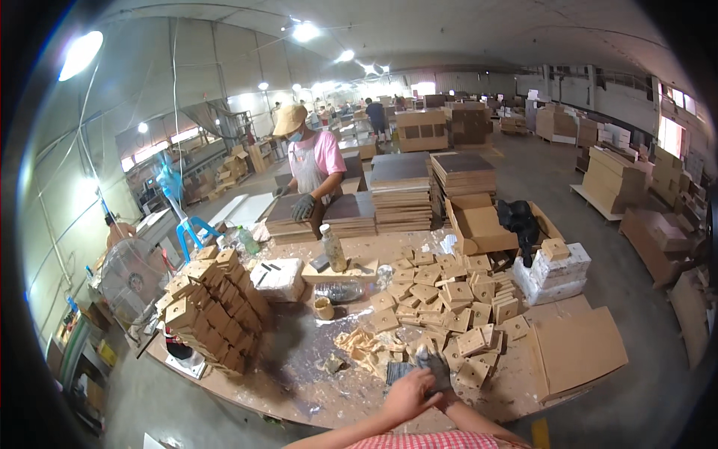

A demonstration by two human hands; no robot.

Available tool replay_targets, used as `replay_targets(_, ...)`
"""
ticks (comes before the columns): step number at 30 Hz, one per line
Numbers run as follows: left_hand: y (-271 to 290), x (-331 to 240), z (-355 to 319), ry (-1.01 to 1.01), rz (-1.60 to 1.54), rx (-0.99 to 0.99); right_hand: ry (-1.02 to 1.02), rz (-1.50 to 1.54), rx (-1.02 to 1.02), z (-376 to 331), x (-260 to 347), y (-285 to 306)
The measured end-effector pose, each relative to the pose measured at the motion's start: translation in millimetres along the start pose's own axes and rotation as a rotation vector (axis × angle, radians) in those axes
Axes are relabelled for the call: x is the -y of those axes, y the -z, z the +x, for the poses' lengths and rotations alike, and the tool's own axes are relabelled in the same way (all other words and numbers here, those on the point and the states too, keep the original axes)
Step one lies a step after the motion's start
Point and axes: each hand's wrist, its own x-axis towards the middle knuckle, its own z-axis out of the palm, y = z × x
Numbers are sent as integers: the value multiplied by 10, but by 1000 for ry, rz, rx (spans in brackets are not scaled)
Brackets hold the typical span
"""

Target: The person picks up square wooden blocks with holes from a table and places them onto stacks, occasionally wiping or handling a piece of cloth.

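My right hand (437, 373), in a dark grey work glove, reaches over the near edge of the workbench with its fingers pointing away from me. My bare left hand (409, 392) lies across it, the fingers closed on the glove near the wrist. Just left of the gloved fingers lies a dark grey ribbed piece of cloth (399, 372); I cannot make out whether it is a second glove. Beyond my hands spreads a loose pile of small wooden blocks (430, 292) with drilled holes. A crumpled yellowish cloth (366, 348) rests to the left.
A tall stack of wooden blocks (217, 310) stands at the left of the workbench (299, 374). Behind are a bottle (333, 248), a round cup (323, 307) and an open cardboard box (479, 224). Cardboard (580, 352) lies right. A gloved co-worker (318, 161) stands across the bench.
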Motion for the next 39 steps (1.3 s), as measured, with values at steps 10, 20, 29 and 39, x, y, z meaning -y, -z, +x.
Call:
replay_targets(10, -114, 107, 156, -129, 107, -81, -125, -988, 519, 205, 350, -679)
replay_targets(20, -140, 136, -155, -348, 88, -123, -42, 104, 5, -18, 64, -361)
replay_targets(29, -173, 217, -266, -300, 153, -195, -372, 1929, -422, 117, -362, -679)
replay_targets(39, -356, 206, -345, -42, -235, 259, -509, 1525, -289, 140, -334, -630)
